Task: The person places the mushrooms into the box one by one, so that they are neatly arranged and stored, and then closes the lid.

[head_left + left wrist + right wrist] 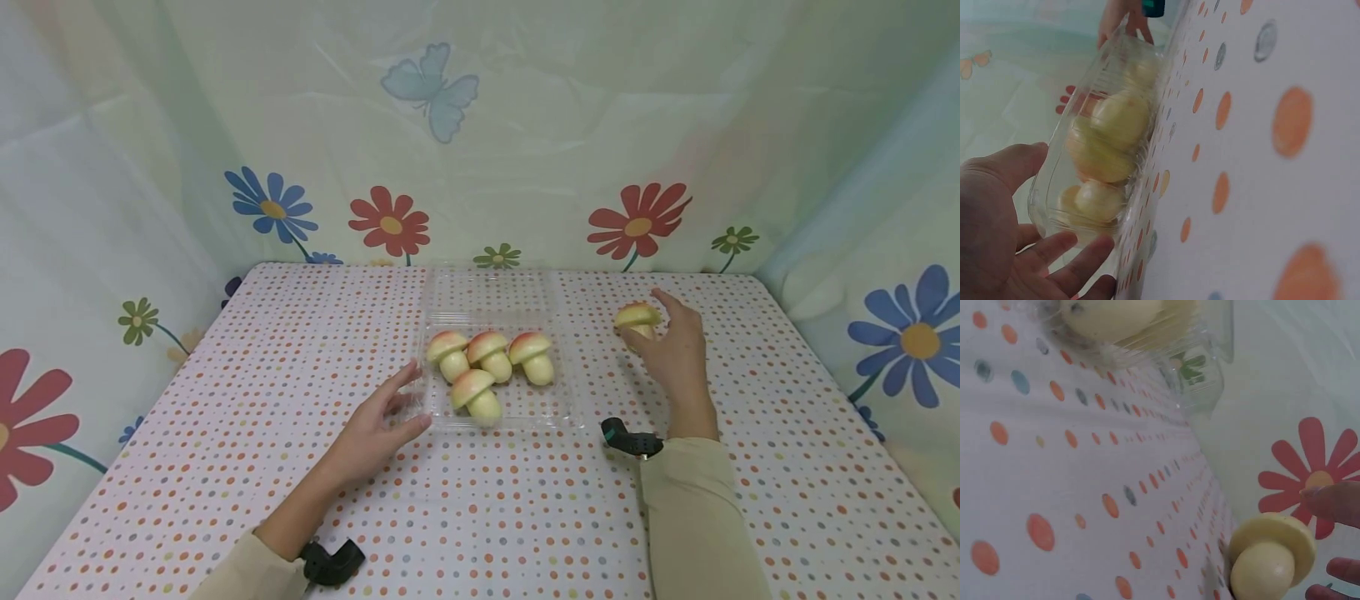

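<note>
Several toy mushrooms point(487, 354) with cream stems and red-yellow caps lie in a clear plastic clamshell box point(536, 412). My left hand point(375, 429) is at the left side of this box, thumb and fingers spread along its wall. In the left wrist view, those fingertips point(1063, 240) are right at the box's end. On the right, one more mushroom point(637, 317) sits on the table. My right hand point(675, 346) is around it, thumb on the near side and fingers beyond. The right wrist view shows this mushroom point(1266, 559) with a gap to the fingers point(1335, 503).
The box's clear lid point(487, 287) is folded back toward the rear wall. A dotted cloth point(480, 517) covers the table. Floral curtains point(525, 150) enclose the back and both sides. Black wrist mounts point(633, 442) stick out from both sleeves.
</note>
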`<action>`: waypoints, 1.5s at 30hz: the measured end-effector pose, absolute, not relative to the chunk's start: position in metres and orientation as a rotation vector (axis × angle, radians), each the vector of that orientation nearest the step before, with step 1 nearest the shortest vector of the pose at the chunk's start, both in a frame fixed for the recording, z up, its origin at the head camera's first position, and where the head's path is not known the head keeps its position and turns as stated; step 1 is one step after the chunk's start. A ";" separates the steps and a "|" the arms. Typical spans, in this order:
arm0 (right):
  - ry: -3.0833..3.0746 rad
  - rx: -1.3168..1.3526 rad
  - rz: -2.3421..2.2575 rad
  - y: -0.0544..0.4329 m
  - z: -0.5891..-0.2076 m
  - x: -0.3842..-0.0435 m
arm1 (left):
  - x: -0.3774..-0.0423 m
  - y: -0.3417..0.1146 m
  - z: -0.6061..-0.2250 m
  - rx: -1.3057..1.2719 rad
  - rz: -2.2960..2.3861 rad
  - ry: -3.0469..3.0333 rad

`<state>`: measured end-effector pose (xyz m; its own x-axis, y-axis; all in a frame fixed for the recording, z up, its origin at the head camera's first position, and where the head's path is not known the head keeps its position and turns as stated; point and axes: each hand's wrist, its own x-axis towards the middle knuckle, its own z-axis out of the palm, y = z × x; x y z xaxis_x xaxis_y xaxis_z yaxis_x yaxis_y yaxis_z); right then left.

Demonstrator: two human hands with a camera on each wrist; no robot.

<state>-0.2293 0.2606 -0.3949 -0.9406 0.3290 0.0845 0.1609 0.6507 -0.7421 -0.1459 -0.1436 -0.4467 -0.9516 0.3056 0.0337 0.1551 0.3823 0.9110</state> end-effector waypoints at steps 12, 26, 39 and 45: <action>-2.662 -0.399 1.129 0.263 -0.425 -0.241 | -0.146 -0.144 -0.446 0.434 1.628 2.494; -2.615 -0.418 1.089 0.264 -0.434 -0.242 | -0.146 -0.144 -0.447 0.424 1.616 2.504; -2.598 -0.417 1.120 0.265 -0.435 -0.240 | -0.146 -0.144 -0.446 0.445 1.624 2.499; -2.594 -0.449 1.137 0.262 -0.430 -0.240 | -0.145 -0.144 -0.446 0.434 1.618 2.505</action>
